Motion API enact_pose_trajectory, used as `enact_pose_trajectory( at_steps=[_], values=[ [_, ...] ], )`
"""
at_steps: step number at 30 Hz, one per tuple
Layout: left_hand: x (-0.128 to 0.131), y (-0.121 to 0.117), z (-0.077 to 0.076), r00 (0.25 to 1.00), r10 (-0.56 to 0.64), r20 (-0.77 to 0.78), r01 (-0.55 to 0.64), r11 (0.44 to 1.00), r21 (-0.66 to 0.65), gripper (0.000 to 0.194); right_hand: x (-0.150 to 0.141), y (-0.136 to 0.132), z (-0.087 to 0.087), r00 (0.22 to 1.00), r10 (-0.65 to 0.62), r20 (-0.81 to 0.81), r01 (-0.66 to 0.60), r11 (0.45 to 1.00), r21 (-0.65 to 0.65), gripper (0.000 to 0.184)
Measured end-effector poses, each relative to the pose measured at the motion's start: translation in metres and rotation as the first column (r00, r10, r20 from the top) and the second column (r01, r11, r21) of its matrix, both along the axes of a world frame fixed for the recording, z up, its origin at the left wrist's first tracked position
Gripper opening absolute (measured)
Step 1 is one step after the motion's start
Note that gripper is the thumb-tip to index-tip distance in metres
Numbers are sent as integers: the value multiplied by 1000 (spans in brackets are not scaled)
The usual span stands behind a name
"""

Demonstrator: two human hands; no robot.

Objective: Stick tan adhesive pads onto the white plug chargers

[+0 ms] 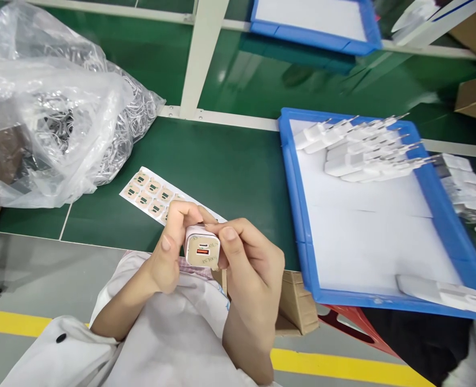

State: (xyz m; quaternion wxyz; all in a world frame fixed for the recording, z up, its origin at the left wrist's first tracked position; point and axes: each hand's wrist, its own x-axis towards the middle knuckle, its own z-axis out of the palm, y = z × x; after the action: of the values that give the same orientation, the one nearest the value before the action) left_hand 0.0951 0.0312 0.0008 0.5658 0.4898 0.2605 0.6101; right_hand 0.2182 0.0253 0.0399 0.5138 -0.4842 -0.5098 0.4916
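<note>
Both my hands hold one white charger plug [201, 248] close to my body, its port face with an orange USB slot turned toward me. My left hand [169, 250] pinches its left side and top. My right hand [248, 263] grips the right side, thumb laid across the top edge. Just beyond my hands a sheet of small round stickers [149, 194] lies flat on the green table [229, 166].
A blue tray [298, 215] at right holds a row of white chargers [359, 148] at its far end and one [439, 293] at its near edge. More chargers [471, 196] lie outside it. A clear plastic bag of coiled cables [56, 113] sits left. Another blue tray [314, 24] is farther back.
</note>
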Motion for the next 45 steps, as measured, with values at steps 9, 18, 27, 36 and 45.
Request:
enact_pose_trajectory(
  at_steps=[9, 18, 27, 36, 45],
  values=[
    [1, 1, 13, 993, -72, 98, 73, 997, -13, 39, 3, 0, 4, 997, -29, -74, 25, 998, -58, 30],
    [-1, 1, 17, 983, -103, 150, 119, 987, -107, 35, 4, -1, 6, 999, -49, -13, 48, 997, -60, 34],
    [2, -1, 16, 976, -120, 184, 139, 985, -99, 32, 2, -5, 9, 998, -61, 12, 62, 997, -42, 34],
    [1, 0, 19, 981, -109, 159, 124, 988, -91, 30, 4, -5, 8, 998, -61, 6, 61, 997, -42, 35],
    [2, 0, 17, 987, -92, 131, 105, 990, -93, 32, 3, -6, 8, 997, -79, 16, 80, 996, -44, 33]
  ],
)
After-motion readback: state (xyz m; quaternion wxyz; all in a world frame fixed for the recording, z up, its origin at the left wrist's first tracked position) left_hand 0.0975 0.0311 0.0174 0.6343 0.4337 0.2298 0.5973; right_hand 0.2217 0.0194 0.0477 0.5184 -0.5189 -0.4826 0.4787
